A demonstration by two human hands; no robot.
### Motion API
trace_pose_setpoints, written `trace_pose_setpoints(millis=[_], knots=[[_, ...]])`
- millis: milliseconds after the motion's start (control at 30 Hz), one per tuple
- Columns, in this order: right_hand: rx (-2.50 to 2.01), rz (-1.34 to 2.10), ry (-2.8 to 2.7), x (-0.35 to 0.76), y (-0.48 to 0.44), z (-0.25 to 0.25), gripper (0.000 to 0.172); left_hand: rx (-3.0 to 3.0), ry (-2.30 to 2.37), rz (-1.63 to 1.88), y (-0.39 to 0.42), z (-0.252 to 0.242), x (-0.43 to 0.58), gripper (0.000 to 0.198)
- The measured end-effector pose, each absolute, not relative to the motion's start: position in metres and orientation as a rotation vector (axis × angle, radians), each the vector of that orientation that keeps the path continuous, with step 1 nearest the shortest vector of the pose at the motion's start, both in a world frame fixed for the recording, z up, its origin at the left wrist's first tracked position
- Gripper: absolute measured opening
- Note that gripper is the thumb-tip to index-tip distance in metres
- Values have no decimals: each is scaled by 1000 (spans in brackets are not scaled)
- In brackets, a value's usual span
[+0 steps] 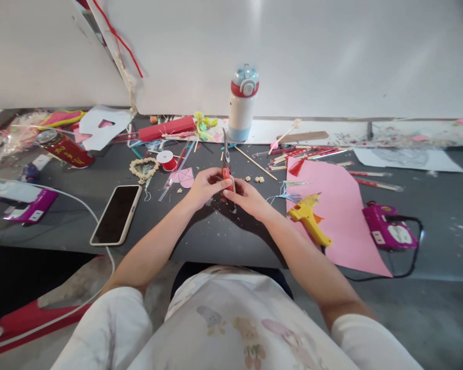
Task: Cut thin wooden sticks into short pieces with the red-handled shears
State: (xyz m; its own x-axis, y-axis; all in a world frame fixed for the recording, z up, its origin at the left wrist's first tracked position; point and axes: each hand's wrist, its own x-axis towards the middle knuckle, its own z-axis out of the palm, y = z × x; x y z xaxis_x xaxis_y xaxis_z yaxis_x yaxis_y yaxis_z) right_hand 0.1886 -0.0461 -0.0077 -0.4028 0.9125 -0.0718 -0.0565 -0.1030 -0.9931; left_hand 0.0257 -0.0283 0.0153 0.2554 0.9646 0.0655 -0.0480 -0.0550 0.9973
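A pair of pliers [226,169] with red handles stands between my hands, its dark metal jaws pointing away from me. The fingers of my left hand [205,189] are closed on the handles from the left. From the other side, my right hand [250,199] grips the same handles, thumb on top. Whether the fingers also pinch something small is hidden. Just right of the pliers lie small pale wooden-looking pieces [259,180]. A pink paper piece with drawn lines [185,178] and a spool of red thread [166,161] are left of my left hand.
A bottle [241,110] stands behind the pliers. To the right are a yellow glue gun [310,218] on pink paper [343,205] and a purple power strip [389,226]. A phone [116,215], a beaded heart [143,168] and a red can [65,149] lie left.
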Motion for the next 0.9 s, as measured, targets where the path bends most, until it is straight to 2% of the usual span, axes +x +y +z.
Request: trace_pose_setpoints(millis=[267,600,900], knots=[[-1139,1674,-1239,189,-50,9,37,1298,931,1051,-26,12,22,38],[-1242,1526,-1334,192,-47,5,44,1227,906,1058,-29,25,20,46],[-1016,1725,-1246,191,-48,11,44,1293,870,999,-29,18,23,54]])
